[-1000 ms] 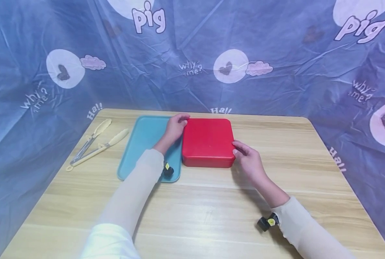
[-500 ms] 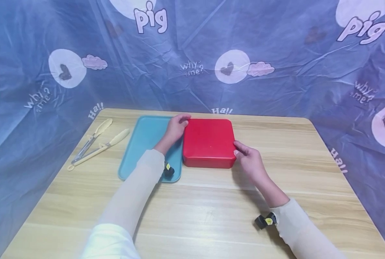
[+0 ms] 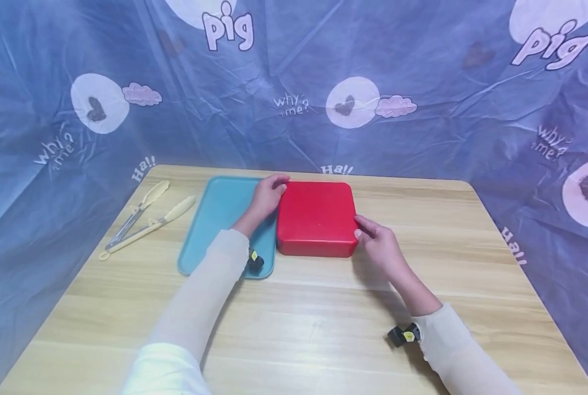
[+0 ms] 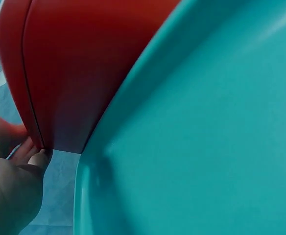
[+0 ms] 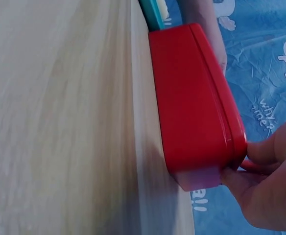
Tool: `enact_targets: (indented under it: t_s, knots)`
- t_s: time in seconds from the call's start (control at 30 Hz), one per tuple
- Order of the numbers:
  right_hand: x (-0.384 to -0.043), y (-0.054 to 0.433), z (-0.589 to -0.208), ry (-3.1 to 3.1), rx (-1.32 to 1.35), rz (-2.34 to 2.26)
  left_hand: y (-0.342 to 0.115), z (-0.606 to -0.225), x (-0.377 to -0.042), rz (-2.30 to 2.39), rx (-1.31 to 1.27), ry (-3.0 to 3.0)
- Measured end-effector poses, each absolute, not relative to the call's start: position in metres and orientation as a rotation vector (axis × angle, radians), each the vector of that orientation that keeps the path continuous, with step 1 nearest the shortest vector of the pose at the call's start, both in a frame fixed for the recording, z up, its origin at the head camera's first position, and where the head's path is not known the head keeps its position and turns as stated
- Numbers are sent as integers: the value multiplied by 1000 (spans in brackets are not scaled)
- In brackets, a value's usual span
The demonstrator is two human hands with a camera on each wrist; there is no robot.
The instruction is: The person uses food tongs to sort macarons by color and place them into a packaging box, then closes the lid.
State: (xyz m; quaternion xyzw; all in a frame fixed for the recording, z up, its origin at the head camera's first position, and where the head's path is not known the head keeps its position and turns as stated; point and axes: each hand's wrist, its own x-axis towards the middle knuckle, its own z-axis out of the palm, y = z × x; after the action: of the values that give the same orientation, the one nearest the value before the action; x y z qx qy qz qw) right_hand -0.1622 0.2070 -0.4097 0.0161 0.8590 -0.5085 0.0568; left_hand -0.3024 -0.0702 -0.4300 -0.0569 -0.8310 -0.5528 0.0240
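Note:
A red square box (image 3: 317, 211) with a lid stands on the wooden table, up against the right edge of a turquoise tray (image 3: 214, 219). At the box's far left corner, my left hand (image 3: 270, 192) grips the lid's edge, its thumb near the seam in the left wrist view. My right hand (image 3: 380, 247) holds the right side, thumb and fingers at the lid's edge. From the right wrist, the thin seam between lid (image 5: 220, 83) and body runs along the side, and the lid sits down on the body. What is inside the box is hidden.
Cream-coloured tongs (image 3: 143, 222) lie spread apart left of the tray. Beneath everything is a light wooden table (image 3: 294, 329), with a blue printed cloth (image 3: 254, 126) hanging behind and at both sides. My left forearm (image 3: 200, 296) crosses over the tray's near part.

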Motion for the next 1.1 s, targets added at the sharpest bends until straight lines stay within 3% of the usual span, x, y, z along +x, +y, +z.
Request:
enact_targets:
  t_s: [0.23, 0.53, 0.7, 1.1]
  knots:
    - [-168, 205, -408, 2756, -51, -1419, -62, -410, -275, -1316, -301, -2774]
    - [-196, 175, -411, 3006, -386, -759, -26, -402, -219, -387, -612, -2991]
    - [-200, 170, -416, 3045, -476, -566, -15, -412, -210, -270, -652, -3067]
    - [-200, 170, -426, 3057, -490, -619, -11, -419, -205, -201, -617, -3090]
